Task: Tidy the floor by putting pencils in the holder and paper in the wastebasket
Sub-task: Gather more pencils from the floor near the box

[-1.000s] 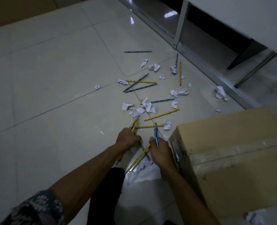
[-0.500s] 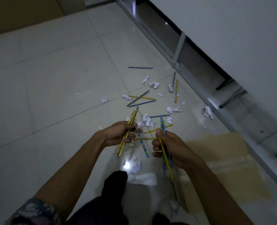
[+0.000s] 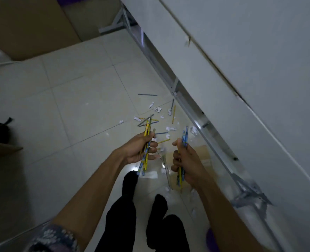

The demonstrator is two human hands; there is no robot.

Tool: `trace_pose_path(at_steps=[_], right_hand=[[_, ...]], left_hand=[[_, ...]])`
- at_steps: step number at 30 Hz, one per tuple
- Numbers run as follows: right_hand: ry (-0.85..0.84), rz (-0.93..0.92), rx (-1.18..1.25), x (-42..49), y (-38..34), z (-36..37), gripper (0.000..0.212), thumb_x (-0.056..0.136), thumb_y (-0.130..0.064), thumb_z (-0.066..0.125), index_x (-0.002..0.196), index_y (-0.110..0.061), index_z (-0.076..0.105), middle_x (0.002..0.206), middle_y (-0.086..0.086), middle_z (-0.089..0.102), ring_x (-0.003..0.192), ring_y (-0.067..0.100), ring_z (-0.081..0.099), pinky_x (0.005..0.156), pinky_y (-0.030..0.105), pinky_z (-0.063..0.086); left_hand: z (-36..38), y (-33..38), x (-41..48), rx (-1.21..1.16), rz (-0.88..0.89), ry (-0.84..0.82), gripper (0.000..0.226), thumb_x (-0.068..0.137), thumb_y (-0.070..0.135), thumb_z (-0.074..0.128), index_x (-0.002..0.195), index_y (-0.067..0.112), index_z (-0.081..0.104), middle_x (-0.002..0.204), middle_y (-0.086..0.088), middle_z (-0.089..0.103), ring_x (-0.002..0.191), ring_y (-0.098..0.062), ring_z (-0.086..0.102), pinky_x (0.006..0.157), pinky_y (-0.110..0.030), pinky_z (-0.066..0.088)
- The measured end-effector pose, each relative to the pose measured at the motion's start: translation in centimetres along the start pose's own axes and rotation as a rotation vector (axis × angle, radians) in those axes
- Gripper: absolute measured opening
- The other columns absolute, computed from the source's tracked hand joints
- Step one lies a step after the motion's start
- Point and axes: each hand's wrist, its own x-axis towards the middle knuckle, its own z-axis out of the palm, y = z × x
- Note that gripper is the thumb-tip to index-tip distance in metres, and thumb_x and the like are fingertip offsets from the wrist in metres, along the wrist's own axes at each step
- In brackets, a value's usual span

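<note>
Standing over a tiled floor, gripping a bundle of yellow and blue pencils in the left hand, fingers curled round the shafts, well above the tiles. Clutching a second bundle the same way in the right hand, near the first, over brown cardboard. Facing loose pencils and crumpled paper scraps strewn ahead, near a metal frame.

Wears a dark short sleeve printed with pale flowers on the left arm, forearms bare, and plain black trousers on both legs.
</note>
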Motion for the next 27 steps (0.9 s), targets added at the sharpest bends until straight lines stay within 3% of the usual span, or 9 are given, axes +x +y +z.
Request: trace_pose_path(at_steps=[3, 6, 10, 13, 19, 24, 27], right_hand=[[0.059, -0.005, 0.042, -6.8, -4.7, 0.2, 0.038, 0.1, -0.052, 0.053, 0.104, -0.014, 0.055, 0.06, -0.007, 0.03, 0.047, 0.009, 0.024, 0.042, 0.022, 0.027], [0.107, -0.053, 0.122, -12.7, -8.7, 0.8, 0.032, 0.105, -0.047, 0.046, 0.097, -0.016, 0.048, 0.058, -0.008, 0.033, 0.044, 0.006, 0.026, 0.039, 0.021, 0.028], [0.191, -0.177, 0.304, -20.0, -12.3, 1.8, 0.032, 0.106, -0.047, 0.043, 0.092, -0.018, 0.044, 0.059, -0.007, 0.031, 0.041, 0.005, 0.024, 0.036, 0.019, 0.025], [0.316, -0.29, 0.435, -23.8, -13.6, 2.9, 0.034, 0.105, -0.048, 0.046, 0.087, -0.019, 0.044, 0.055, -0.008, 0.028, 0.039, 0.005, 0.019, 0.035, 0.018, 0.018], [0.507, -0.48, 0.641, -31.3, -11.5, 6.3, 0.035, 0.105, -0.048, 0.044, 0.087, -0.018, 0.042, 0.054, -0.007, 0.028, 0.039, 0.005, 0.02, 0.035, 0.018, 0.02], [0.509, -0.634, 0.781, -38.0, -6.9, 9.1, 0.034, 0.105, -0.047, 0.045, 0.088, -0.018, 0.044, 0.055, -0.007, 0.034, 0.042, 0.007, 0.026, 0.037, 0.021, 0.027], [0.608, -0.691, 0.866, -42.7, -3.6, 9.9, 0.034, 0.105, -0.049, 0.045, 0.088, -0.018, 0.044, 0.055, -0.006, 0.032, 0.041, 0.007, 0.026, 0.036, 0.02, 0.028]], left_hand=[[5.3, 0.2, -6.2, 0.034, 0.036, -0.033, 0.016, 0.105, 0.033, 0.054, 0.096, 0.021, 0.049, 0.069, 0.005, 0.04, 0.049, -0.007, 0.026, 0.04, -0.018, 0.031], [9.9, -0.6, -11.6, 0.039, 0.059, -0.083, 0.026, 0.101, 0.037, 0.062, 0.086, 0.025, 0.044, 0.068, 0.007, 0.034, 0.048, -0.005, 0.017, 0.035, -0.016, 0.022], [15.6, -2.6, -18.1, 0.071, 0.083, -0.073, 0.051, 0.083, 0.049, 0.082, 0.073, 0.031, 0.035, 0.065, 0.005, 0.016, 0.043, -0.007, 0.014, 0.033, -0.017, 0.019], [19.2, -4.2, -21.5, 0.028, 0.084, 0.004, 0.058, 0.075, 0.058, 0.083, 0.065, 0.03, 0.033, 0.059, 0.006, 0.017, 0.041, -0.009, 0.015, 0.034, -0.018, 0.017], [23.2, -6.6, -27.6, -0.082, 0.078, 0.109, 0.054, 0.088, 0.059, 0.067, 0.063, 0.026, 0.032, 0.057, 0.006, 0.021, 0.046, -0.011, 0.015, 0.04, -0.023, 0.013], [23.4, -9.2, -32.6, -0.059, 0.11, 0.121, 0.049, 0.093, 0.054, 0.057, 0.062, 0.026, 0.031, 0.054, 0.008, 0.027, 0.042, -0.012, 0.027, 0.042, -0.021, 0.021], [23.5, -12.6, -35.9, -0.03, 0.119, 0.12, 0.046, 0.091, 0.049, 0.06, 0.061, 0.026, 0.034, 0.054, 0.006, 0.03, 0.046, -0.013, 0.028, 0.047, -0.025, 0.025]])
